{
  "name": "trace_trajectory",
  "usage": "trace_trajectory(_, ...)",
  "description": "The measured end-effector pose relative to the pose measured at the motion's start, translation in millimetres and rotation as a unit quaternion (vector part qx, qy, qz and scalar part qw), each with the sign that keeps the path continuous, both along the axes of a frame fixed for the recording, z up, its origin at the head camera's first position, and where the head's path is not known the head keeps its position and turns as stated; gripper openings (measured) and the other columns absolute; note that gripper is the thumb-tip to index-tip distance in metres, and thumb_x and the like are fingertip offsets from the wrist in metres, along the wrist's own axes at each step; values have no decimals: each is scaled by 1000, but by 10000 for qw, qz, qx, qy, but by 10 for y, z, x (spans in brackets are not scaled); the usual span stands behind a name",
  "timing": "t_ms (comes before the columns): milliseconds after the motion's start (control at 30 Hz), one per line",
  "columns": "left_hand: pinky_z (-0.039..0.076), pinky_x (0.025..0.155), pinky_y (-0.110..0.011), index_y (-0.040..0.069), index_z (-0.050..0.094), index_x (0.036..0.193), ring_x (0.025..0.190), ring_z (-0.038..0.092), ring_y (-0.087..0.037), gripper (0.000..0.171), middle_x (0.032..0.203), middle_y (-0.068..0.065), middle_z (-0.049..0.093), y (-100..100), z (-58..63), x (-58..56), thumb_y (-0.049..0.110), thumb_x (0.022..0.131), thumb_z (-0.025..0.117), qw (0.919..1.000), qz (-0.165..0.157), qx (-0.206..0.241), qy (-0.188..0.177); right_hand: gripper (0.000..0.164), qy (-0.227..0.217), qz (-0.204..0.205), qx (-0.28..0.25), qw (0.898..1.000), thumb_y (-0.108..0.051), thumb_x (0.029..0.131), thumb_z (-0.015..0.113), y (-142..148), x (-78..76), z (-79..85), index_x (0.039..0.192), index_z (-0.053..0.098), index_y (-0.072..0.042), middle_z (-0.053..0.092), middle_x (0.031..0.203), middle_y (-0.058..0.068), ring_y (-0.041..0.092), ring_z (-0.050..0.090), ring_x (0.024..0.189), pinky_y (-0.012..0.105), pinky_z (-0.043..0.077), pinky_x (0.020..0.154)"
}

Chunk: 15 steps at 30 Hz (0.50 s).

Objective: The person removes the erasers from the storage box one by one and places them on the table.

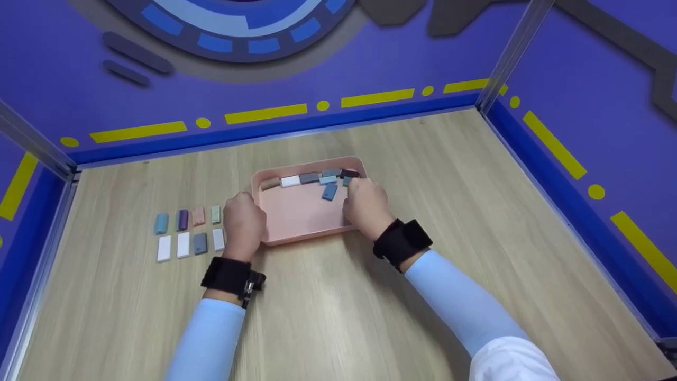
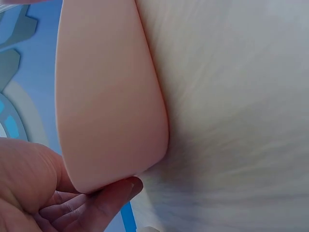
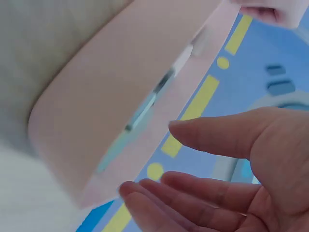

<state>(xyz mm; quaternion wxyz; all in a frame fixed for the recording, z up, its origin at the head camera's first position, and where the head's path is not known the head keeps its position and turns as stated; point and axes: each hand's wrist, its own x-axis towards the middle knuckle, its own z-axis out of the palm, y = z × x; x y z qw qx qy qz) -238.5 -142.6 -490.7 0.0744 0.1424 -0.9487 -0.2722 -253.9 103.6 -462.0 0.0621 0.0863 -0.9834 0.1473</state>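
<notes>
A shallow pink tray (image 1: pixel 288 211) sits on the wooden table between both hands. My left hand (image 1: pixel 244 219) grips its left side, and in the left wrist view the fingers (image 2: pixel 113 195) curl against the tray wall (image 2: pixel 111 96). At the right end is my right hand (image 1: pixel 367 206); in the right wrist view its thumb (image 3: pixel 207 135) and fingers are spread apart beside the rim. Small rectangular blocks line the tray's back wall, among them a brown one (image 1: pixel 271 183), a white one (image 1: pixel 290 181) and a dark grey one (image 1: pixel 309 178). A blue-grey block (image 1: pixel 329 191) lies just in front of them.
Left of the tray, more blocks stand in two rows on the table (image 1: pixel 307 307). The back row includes a teal block (image 1: pixel 161 224), a purple block (image 1: pixel 182 219) and a pink block (image 1: pixel 198 216); white blocks (image 1: pixel 164 248) are in front. Blue-purple panels (image 1: pixel 391 63) enclose the table.
</notes>
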Motion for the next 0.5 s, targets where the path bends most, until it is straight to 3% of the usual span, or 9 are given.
trace_trajectory(267, 49, 63, -42, 0, 65, 87, 79, 65, -29, 15, 86, -18, 67, 2, 18, -2, 0, 81, 51, 9999, 41, -98, -119, 8, -15, -114, 697, 9975, -10, 75, 61, -88, -39, -164, 79, 64, -5, 67, 77, 10, 22, 65, 70, 39, 52, 57)
trace_trajectory(500, 40, 54, -33, 5, 63, 80, 69, 54, -19, 16, 77, -7, 63, -30, 47, -11, -1, 81, 49, 9996, 37, 225, -157, 11, -261, -225, 602, 9976, -12, 72, 67, -65, -108, -236, 81, 66, -5, 68, 81, 10, 24, 65, 76, 40, 52, 64)
